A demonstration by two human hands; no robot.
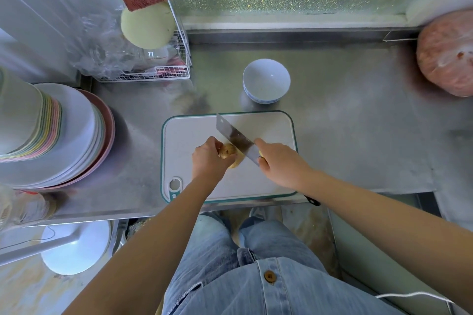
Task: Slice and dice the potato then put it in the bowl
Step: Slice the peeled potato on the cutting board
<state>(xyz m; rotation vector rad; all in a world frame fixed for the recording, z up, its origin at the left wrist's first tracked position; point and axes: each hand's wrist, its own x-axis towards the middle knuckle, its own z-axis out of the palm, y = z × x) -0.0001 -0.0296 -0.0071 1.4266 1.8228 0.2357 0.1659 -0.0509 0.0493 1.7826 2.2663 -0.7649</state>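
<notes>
Where it lay near the middle of the cutting board (271, 130), item one, the potato (228, 152), was skin-on and rounded, with pale flesh showing at its right side under the blade; slicing was judged barely begun.

Item two, left hand (208, 158): curled over the potato's left end and gripping it, fingertips close to the steel. Risk: if the round potato rolled under pressure, the edge could slide toward those fingers.

Item three, right hand (279, 161): closed round the handle of the cleaver (235, 138), forefinger lying along the top. The broad blade ran diagonally from the hand across the potato toward the board's far left. Risk: a skewed stroke would give uneven slices, and wet slices might cling to the blade.

Item four, the board: flat on the steel counter (345, 123), its near edge right at the counter's front lip. Risk: smooth metal beneath could let it creep forward under hard chops.

Item five, bowl (266, 82): white, upright, nothing in it, just beyond the board's far edge. Risk: diced pieces could spill onto the counter during transfer.

Item six, surroundings: a stack of plates (76, 135) at left, a wire rack (166, 71) behind, well apart from the work.
</notes>
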